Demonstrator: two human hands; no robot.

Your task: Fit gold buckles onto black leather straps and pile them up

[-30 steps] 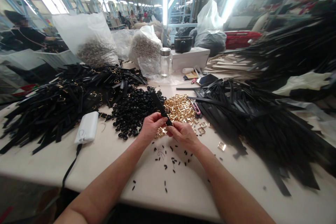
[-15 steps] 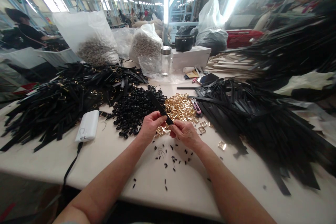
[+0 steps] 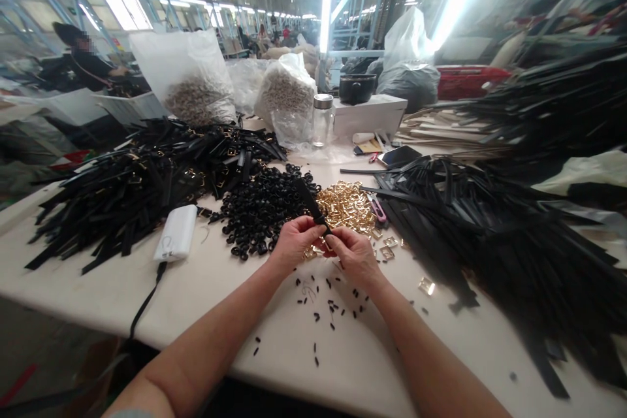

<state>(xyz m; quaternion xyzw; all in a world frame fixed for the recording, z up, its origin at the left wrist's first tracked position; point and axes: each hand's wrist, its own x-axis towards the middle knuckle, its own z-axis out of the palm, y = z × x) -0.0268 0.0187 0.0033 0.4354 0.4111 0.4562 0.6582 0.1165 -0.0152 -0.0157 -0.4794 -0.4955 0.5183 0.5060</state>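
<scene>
Between both hands is a short black strap (image 3: 308, 197), tilted up and to the left. My left hand (image 3: 298, 239) is closed, pinching the strap between thumb and fingers near its lower end. My right hand (image 3: 353, 253) is closed on that lower end, where a bit of gold metal, seemingly a buckle, shows between the fingertips; the fingers hide most of it. Just behind the hands lies a heap of gold buckles (image 3: 347, 202). To its left is a pile of small black loops (image 3: 259, 209). Small black bits (image 3: 333, 307) are scattered below the hands.
Buckled black straps (image 3: 132, 189) pile up at left, plain black strips (image 3: 455, 222) at right. A white power bank (image 3: 176, 233) with a cable lies left. Pink-handled snips (image 3: 377, 209), a phone (image 3: 400, 157), a glass bottle (image 3: 322, 123) and a white box (image 3: 372, 115) stand farther back.
The view has shifted, so everything sits slightly right and lower. Gold metal now shows at the strap's lower end between my fingers. Both hands remain on the strap.
</scene>
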